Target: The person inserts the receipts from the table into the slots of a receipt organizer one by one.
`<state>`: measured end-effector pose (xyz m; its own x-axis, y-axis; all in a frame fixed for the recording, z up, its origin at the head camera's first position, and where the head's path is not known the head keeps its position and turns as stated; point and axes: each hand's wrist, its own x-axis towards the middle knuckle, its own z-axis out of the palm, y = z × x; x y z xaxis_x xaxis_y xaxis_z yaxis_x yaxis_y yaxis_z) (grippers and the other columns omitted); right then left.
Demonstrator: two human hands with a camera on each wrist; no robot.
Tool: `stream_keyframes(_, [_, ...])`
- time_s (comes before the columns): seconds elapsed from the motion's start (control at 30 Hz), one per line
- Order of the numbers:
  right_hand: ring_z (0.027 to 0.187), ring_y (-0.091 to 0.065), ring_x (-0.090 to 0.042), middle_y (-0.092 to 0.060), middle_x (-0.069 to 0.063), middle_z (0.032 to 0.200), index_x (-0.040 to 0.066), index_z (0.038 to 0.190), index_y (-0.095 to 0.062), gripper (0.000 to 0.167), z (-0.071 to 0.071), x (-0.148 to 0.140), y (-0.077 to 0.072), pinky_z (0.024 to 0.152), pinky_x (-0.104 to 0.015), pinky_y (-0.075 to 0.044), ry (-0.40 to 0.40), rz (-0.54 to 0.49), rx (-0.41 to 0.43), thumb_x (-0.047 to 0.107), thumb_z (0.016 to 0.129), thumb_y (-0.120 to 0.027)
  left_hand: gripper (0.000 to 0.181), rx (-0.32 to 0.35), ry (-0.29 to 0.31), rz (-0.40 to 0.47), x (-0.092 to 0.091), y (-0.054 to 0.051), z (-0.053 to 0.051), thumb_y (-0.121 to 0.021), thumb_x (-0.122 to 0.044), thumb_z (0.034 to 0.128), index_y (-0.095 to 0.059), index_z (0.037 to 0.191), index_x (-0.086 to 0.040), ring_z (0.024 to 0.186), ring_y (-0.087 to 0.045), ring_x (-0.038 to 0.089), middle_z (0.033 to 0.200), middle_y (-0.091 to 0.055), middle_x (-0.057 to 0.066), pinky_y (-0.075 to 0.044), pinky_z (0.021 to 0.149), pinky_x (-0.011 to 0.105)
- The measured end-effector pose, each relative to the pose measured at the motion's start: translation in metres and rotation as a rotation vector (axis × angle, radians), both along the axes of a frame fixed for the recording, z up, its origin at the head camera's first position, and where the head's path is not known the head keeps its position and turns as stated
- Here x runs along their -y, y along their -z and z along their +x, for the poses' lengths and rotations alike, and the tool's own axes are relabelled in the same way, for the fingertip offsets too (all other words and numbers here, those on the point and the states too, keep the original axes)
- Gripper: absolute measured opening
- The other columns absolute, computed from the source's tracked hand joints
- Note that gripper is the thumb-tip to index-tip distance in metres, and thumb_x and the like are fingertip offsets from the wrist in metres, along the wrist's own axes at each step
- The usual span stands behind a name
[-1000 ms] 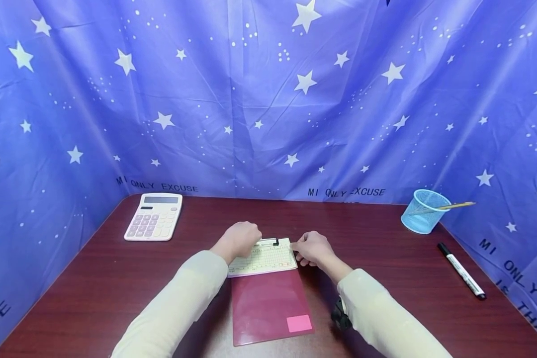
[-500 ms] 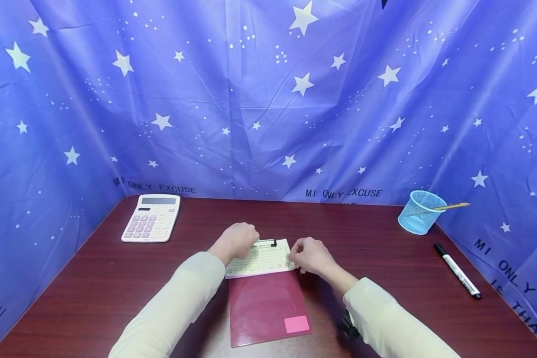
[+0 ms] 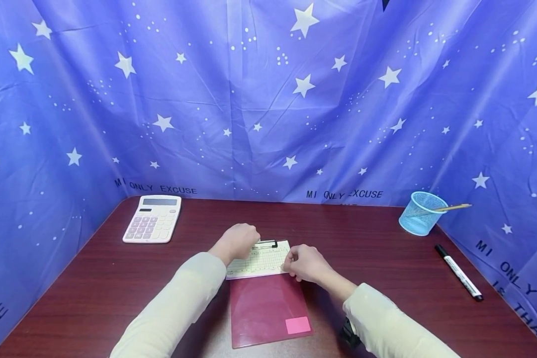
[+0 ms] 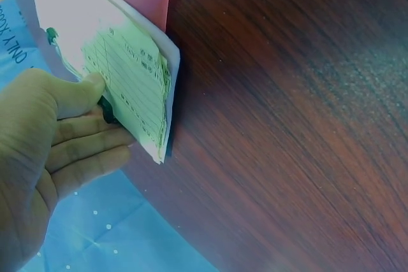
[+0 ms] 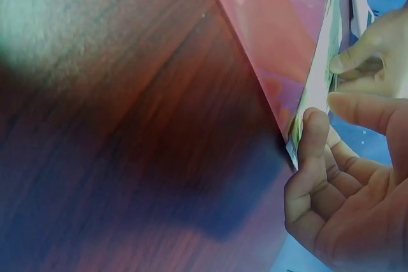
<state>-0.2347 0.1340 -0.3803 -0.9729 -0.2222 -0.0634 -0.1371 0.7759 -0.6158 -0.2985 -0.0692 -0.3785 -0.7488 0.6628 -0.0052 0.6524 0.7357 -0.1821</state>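
A maroon clipboard with a pink label lies on the table, a pad of yellowish printed forms across its far end. The left hand grips that far end by the metal clip; in the left wrist view its thumb presses at the clip, fingers beneath. At the pad's right edge the right hand has thumb and index finger together, pinching the forms near their lower right corner. In the right wrist view the pad's edge runs up to the fingertips, its contact partly hidden.
A white calculator lies at the back left. A blue mesh pen cup with a pencil stands at the back right. A black-and-white marker lies in front of it. A starry blue curtain encloses the table.
The right hand has slid down the pad's right edge toward its near corner and slightly inward. The left hand stays at the clip, and the clipboard lies about where it was.
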Motion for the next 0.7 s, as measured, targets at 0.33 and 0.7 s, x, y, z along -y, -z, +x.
stream_keyframes(0.33, [0.045, -0.057, -0.009, -0.059, 0.003, 0.055, 0.013, 0.073, -0.064, 0.019, 0.001, 0.005, 0.005, 0.051, -0.025, -0.047, -0.042, 0.011, -0.021, 0.010, 0.080, -0.082, 0.022, -0.021, 0.025, -0.034, 0.000, 0.001, 0.001, -0.075, 0.001, 0.0762, -0.061, 0.068, -0.013, 0.069, -0.063, 0.021, 0.075, -0.065, 0.003, -0.058, 0.072, 0.037])
stream_keyframes(0.7, [0.062, -0.050, -0.014, -0.053, 0.007, 0.062, 0.015, 0.073, -0.059, 0.029, 0.003, 0.010, 0.017, 0.060, -0.033, -0.045, -0.054, 0.159, -0.227, 0.018, 0.076, -0.088, 0.018, -0.019, 0.021, -0.067, -0.002, 0.000, 0.001, -0.076, -0.001, 0.0778, -0.064, 0.071, -0.013, 0.072, -0.064, 0.019, 0.076, -0.065, 0.002, -0.058, 0.073, 0.034])
